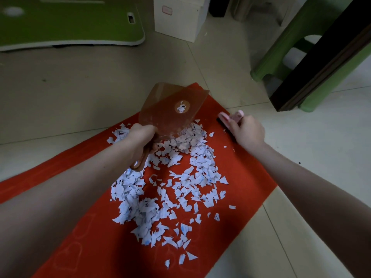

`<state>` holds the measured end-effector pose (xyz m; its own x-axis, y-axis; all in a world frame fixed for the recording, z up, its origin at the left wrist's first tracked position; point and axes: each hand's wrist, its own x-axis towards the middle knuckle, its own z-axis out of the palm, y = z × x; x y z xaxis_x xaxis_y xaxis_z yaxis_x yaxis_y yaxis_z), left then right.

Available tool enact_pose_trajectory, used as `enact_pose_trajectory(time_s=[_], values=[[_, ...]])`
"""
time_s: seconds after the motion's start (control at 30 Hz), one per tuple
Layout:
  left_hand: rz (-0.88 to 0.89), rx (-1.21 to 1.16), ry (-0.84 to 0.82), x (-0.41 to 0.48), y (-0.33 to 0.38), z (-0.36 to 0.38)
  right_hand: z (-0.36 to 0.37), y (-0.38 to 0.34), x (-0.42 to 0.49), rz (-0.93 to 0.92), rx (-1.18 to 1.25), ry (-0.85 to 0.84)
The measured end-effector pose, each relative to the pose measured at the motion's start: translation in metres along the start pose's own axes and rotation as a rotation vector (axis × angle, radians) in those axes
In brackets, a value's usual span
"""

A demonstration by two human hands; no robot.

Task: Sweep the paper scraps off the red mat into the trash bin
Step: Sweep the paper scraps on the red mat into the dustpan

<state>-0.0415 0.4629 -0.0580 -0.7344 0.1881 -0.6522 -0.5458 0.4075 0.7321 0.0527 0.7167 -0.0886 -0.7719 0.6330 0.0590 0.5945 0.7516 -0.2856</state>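
A red mat [241,173] lies on the tiled floor, strewn with several white paper scraps [180,189] in a wide heap down its middle. My left hand [140,137] grips the handle of a translucent brown dustpan [172,109], which is tilted up over the far end of the heap. My right hand [248,130] holds a pink hand brush [230,118] with dark bristles at the mat's far right edge, apart from the heap. No trash bin is in view.
A green board [70,23] lies on the floor at the back left. A white box [178,17] stands behind the mat. A green plastic stool [297,49] and a dark wooden post [321,57] are at the right. Pale floor tiles surround the mat.
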Motion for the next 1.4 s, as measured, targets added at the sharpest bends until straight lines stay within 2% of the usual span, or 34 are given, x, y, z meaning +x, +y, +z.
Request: enact_pose_trajectory(time_s=[0.13,0.17,0.23,0.3,0.33,0.47,0.6,0.77,0.83,0.93,1.03,1.17,1.3,1.4], values=[[0.004,-0.002,0.002,0.000,0.000,-0.003,0.008,-0.015,-0.019,-0.229,0.007,-0.124],[0.004,0.001,0.004,0.000,0.000,-0.004,0.010,-0.015,-0.024,-0.271,0.067,-0.164],[0.007,0.009,0.007,0.000,-0.001,-0.006,0.004,-0.013,-0.031,-0.263,0.374,-0.188],[0.008,0.021,0.009,0.000,-0.002,-0.006,-0.009,-0.009,-0.035,-0.214,0.583,-0.123],[0.002,0.025,0.007,0.001,-0.003,-0.007,-0.016,-0.006,-0.035,-0.207,0.588,-0.087],[-0.010,0.033,0.004,0.004,-0.005,-0.004,-0.025,0.020,-0.031,-0.165,0.331,0.033],[-0.005,0.031,-0.005,0.003,-0.004,-0.001,-0.010,0.033,-0.041,-0.026,0.026,0.012],[-0.013,0.031,-0.019,0.002,-0.005,0.001,0.003,0.015,-0.068,-0.175,0.084,-0.094],[-0.011,0.032,-0.009,0.002,-0.004,-0.001,0.000,0.004,-0.075,-0.201,0.278,-0.153],[0.004,0.026,-0.001,0.001,-0.003,-0.004,-0.017,-0.002,-0.073,-0.185,0.499,-0.071],[0.002,0.025,-0.001,0.001,-0.002,-0.005,-0.027,0.009,-0.056,-0.171,0.353,0.029],[0.003,0.025,0.000,-0.001,-0.001,-0.004,-0.023,0.033,-0.037,-0.048,0.060,0.127],[0.006,0.018,0.000,-0.001,0.001,-0.003,-0.010,0.046,-0.041,0.042,-0.071,0.035],[0.001,0.023,0.002,0.000,-0.001,-0.001,-0.003,0.038,-0.056,-0.018,-0.002,-0.031]])
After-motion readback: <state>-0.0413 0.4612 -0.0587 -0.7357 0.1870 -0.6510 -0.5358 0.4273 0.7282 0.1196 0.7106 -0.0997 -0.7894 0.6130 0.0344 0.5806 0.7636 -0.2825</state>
